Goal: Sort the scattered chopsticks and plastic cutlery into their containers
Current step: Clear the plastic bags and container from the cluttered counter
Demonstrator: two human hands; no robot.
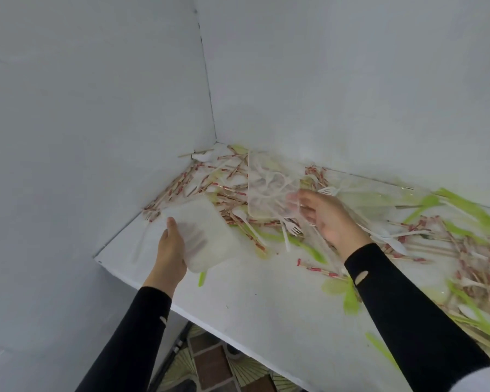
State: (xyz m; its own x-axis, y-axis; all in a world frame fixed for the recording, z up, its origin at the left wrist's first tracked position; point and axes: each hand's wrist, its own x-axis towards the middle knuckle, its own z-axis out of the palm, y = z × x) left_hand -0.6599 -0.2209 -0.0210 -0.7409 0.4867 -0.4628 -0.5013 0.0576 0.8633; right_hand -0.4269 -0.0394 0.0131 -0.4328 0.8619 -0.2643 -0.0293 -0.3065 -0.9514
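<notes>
Left hand (170,250) around a translucent container (201,213) beside scattered chopsticks (181,182).

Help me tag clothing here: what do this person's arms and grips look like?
The left sleeve and right sleeve are long, close-fitting and black, each with a small pale oval slit near the wrist. The left grip and right grip are bare hands; no glove or ring shows.
</notes>
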